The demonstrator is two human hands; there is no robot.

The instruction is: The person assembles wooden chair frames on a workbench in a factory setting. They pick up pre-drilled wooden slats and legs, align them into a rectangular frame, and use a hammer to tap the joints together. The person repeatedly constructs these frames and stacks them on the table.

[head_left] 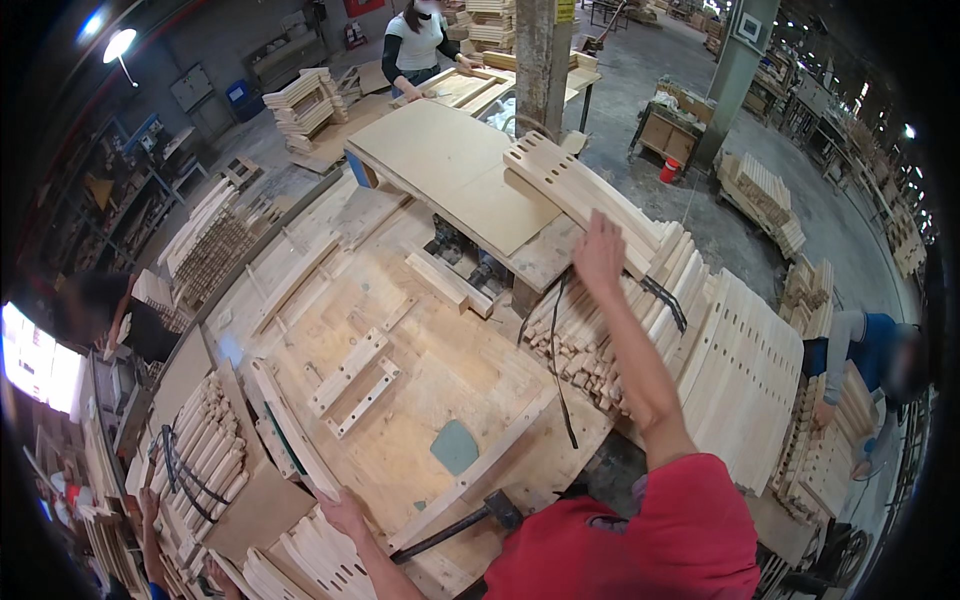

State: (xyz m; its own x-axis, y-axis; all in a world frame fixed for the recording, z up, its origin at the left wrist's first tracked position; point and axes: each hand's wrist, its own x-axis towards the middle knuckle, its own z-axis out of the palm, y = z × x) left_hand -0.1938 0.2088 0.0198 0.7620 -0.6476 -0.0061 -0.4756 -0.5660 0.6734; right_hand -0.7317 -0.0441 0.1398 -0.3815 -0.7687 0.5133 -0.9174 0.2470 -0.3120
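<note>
My right hand (600, 255) reaches far out over a stack of pale wooden boards with slots (575, 180). Its fingers are stretched out and rest on the near edge of the boards. At the lower left, my left hand (345, 515) is closed around the near end of a long wooden rail (290, 420). This rail lies along the left side of the plywood worktable (440, 360). On the worktable are small wooden blocks (350, 370) fixed to it, and a grey-green patch (455, 447). A black-headed mallet (500, 510) lies close to my body.
Bundled wooden sticks (580, 340) and slotted boards (745, 375) stand at my right. More bundled sticks (205, 450) lie at the left. Beyond is a flat panel (440, 165) by a pillar (541, 70). Co-workers stand at the far table (415, 45), right (860, 350) and left.
</note>
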